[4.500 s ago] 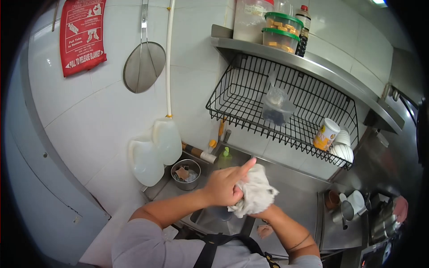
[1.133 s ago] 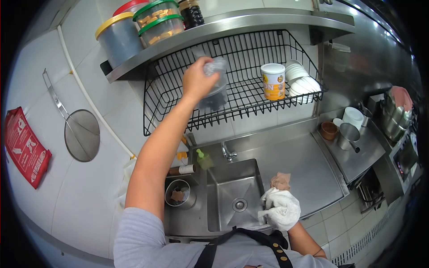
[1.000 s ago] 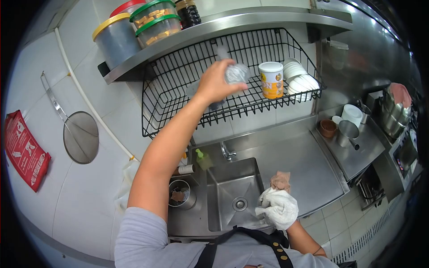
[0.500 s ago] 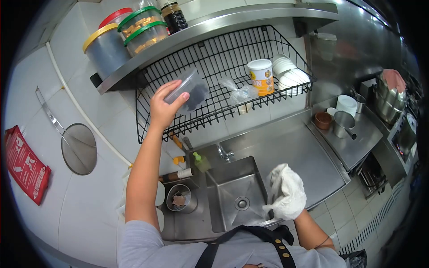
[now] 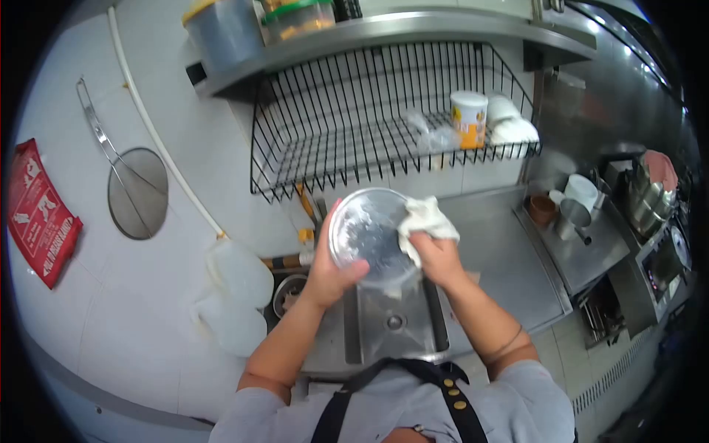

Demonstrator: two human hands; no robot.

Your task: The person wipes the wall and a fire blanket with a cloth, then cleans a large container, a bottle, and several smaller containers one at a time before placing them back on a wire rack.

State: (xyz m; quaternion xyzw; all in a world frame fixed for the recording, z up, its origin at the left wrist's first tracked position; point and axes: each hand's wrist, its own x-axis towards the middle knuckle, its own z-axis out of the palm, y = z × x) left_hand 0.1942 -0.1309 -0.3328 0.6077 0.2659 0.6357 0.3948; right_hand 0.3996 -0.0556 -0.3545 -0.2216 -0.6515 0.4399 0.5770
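My left hand (image 5: 326, 275) grips a clear round plastic container (image 5: 369, 236) by its lower rim, its open mouth turned toward me, above the steel sink (image 5: 391, 325). My right hand (image 5: 436, 255) holds a white cloth (image 5: 422, 221) bunched against the container's right edge. Both hands meet in front of my chest, just below the black wire rack (image 5: 347, 133).
On the rack lie a crumpled clear bag (image 5: 432, 136), a yellow-labelled tub (image 5: 470, 118) and white bowls (image 5: 513, 125). Lidded tubs stand on the shelf (image 5: 413, 33) above. A strainer (image 5: 136, 192) hangs on the tiled wall. Cups and a pot (image 5: 650, 199) sit on the right counter.
My left hand brought the container down from the rack to chest height over the sink. My right hand rose from the sink edge and pressed the cloth to the container.
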